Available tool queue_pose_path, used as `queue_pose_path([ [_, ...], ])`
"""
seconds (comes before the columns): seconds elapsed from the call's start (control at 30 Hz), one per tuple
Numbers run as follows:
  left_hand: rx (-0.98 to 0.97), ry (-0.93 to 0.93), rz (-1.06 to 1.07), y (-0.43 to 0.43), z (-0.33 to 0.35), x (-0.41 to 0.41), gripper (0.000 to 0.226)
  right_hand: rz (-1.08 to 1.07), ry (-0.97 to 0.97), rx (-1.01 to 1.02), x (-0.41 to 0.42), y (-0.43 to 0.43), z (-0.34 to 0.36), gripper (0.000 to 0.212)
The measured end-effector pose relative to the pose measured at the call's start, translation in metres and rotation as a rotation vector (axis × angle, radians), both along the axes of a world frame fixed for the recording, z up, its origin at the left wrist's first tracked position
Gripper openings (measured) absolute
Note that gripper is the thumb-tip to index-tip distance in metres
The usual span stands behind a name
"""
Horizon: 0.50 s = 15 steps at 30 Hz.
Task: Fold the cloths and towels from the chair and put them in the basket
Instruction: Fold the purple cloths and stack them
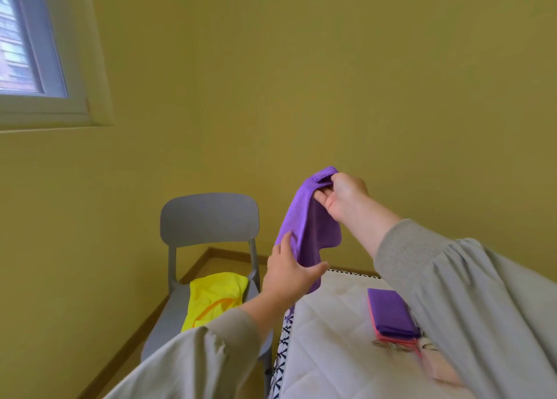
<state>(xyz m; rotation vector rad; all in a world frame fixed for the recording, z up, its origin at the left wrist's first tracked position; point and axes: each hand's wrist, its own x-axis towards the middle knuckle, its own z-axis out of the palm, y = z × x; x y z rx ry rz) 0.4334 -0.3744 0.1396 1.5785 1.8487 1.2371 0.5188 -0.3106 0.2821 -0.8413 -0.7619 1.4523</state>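
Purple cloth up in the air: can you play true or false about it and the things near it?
1. The right hand holds the purple cloth by its top. True.
2. The left hand rests on the chair. False: it touches the lower part of the purple cloth.
3. A yellow cloth lies on the chair seat. True.
4. The chair is red. False: it is grey.
5. A folded cloth, also purple, lies on a pink cloth on the mattress. True.
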Motion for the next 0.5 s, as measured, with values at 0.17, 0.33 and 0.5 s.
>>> queue_pose_path([
  [0.17,-0.076,0.294,0.195,0.005,-0.026,0.000,0.070,-0.053,0.122,-0.015,0.002,-0.002,0.006,0.033],
  [0.33,-0.046,0.168,0.249,0.009,-0.030,-0.023,0.019,-0.127,0.037,0.004,0.011,0.005,-0.003,0.030],
  [0.5,0.062,0.103,0.243,0.015,0.015,-0.048,0.015,-0.258,-0.339,0.017,0.028,0.017,-0.029,0.015],
])
